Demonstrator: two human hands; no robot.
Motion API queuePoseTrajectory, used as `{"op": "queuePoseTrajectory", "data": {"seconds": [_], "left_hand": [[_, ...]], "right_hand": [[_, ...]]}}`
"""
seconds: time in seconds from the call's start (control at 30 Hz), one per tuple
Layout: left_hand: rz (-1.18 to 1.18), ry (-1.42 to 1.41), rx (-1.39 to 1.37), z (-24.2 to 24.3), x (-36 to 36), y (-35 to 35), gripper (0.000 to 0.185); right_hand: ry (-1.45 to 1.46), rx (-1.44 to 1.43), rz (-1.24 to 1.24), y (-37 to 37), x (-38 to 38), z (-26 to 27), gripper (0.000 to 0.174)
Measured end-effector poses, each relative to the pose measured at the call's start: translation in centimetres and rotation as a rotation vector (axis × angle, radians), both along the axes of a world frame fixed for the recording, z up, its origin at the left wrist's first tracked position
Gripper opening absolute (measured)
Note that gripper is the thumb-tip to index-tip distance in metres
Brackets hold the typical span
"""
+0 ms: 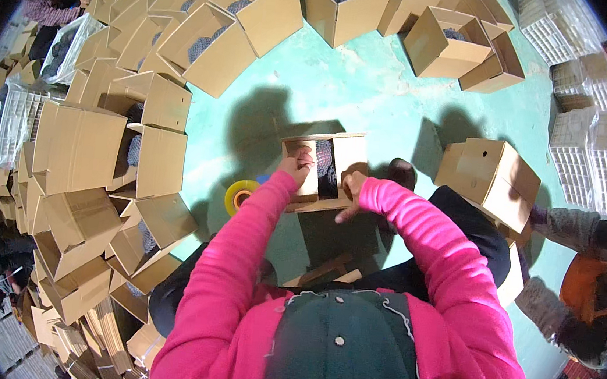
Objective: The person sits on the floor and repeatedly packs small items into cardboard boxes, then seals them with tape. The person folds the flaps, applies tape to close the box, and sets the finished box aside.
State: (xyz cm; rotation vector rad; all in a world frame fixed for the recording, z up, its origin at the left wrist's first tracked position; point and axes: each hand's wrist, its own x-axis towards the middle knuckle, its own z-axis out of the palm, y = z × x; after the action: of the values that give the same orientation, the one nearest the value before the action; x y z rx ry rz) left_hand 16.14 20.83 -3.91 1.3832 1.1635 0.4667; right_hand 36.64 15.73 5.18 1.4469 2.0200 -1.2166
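In front of me on the green floor stands a cardboard box (pixel 350 154) with its two side flaps folded partly inward. Through the gap between the flaps, dark round things in mesh (pixel 324 158) show inside. My left hand (pixel 299 166) is at the left flap, fingers bent over it; whether it grips the flap is unclear. My right hand (pixel 352 192) is at the right flap near the box's lower right corner, with one finger pointing down past the edge. A roll of yellow tape (pixel 241 197) lies left of the box, beside my left forearm.
Open cardboard boxes (pixel 223 59), several with dark meshed contents, curve around the left and top. A closed box (pixel 496 176) stands at right, near another person's legs (pixel 571 231). White plastic crates (pixel 584 155) are stacked far right. Other people (pixel 51 2) are at the left rim.
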Motion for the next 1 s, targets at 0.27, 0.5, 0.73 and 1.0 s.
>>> {"op": "queuePoseTrajectory", "data": {"seconds": [0.27, 0.5, 0.73, 1.0], "left_hand": [[-0.351, 0.266, 0.132, 3.2, 0.8, 0.9, 0.028], [-0.152, 0.537, 1.019, 9.6, 1.9, 2.0, 0.03], [-0.458, 0.704, 0.768, 6.6, -0.4, -3.3, 0.052], [-0.373, 0.734, 0.672, 3.4, 0.1, -4.9, 0.069]], "right_hand": [[-0.013, -0.168, -0.176, 2.7, 0.5, -0.7, 0.06], [-0.165, 0.185, -0.545, 2.2, 0.1, -1.4, 0.069], [-0.077, 0.392, -0.981, -1.6, -0.7, -1.9, 0.126], [-0.047, 0.641, -0.114, -2.1, -2.2, -2.8, 0.107]]}}
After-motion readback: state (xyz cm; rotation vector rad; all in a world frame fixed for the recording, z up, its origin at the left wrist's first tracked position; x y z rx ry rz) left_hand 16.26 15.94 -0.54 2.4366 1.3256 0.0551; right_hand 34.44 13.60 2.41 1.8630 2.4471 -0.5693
